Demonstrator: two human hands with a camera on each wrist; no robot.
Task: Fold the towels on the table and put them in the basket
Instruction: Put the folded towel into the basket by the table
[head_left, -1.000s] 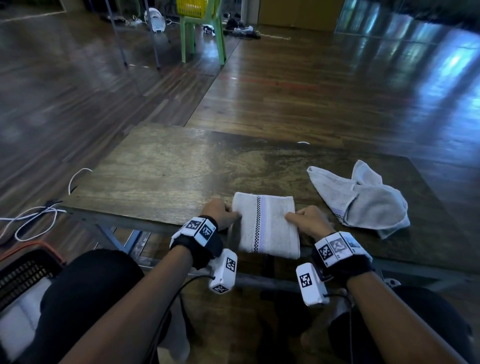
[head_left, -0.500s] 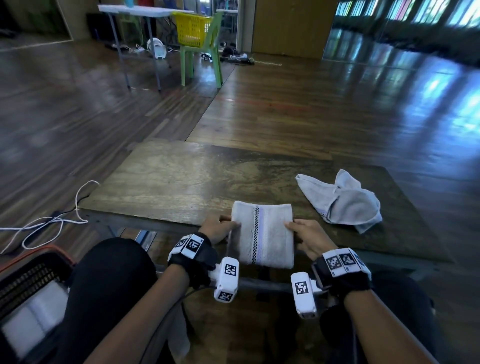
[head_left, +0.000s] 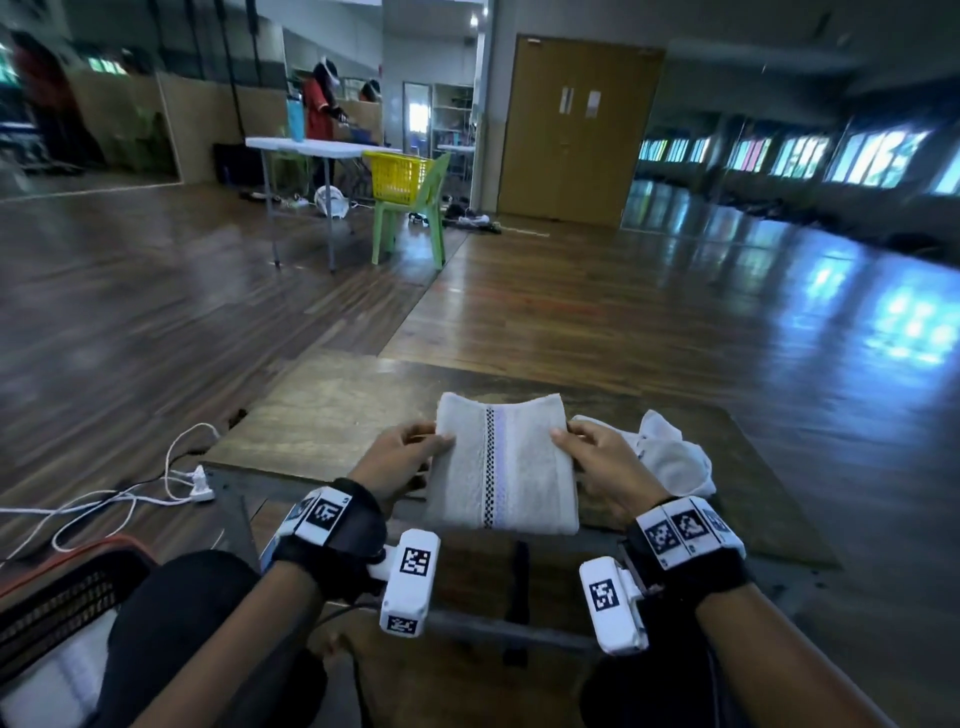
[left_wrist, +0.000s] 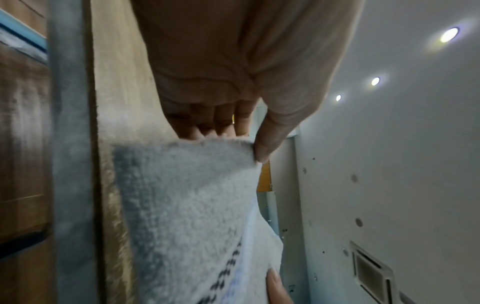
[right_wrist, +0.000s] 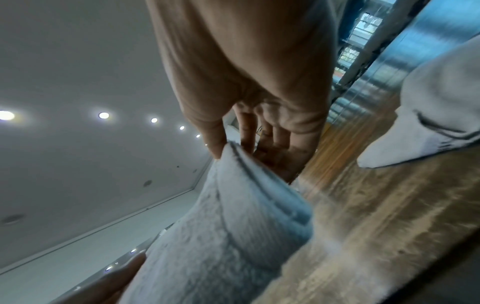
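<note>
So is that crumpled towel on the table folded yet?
No, the crumpled towel lies bunched on the table, beside the right hand.

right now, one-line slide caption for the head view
Left hand and right hand pinch a folded striped towel above the table; a crumpled towel waits.

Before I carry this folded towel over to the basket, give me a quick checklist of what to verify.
1. Left hand pinches the folded towel: ok.
2. Right hand pinches its other edge: ok.
3. Fold holding together, layers stacked: ok.
4. Towel lifted off the table: ok.
5. Room in the basket at lower left: cannot tell, only partly in view.
6. Crumpled towel unfolded on the table: not ok, still to do.
</note>
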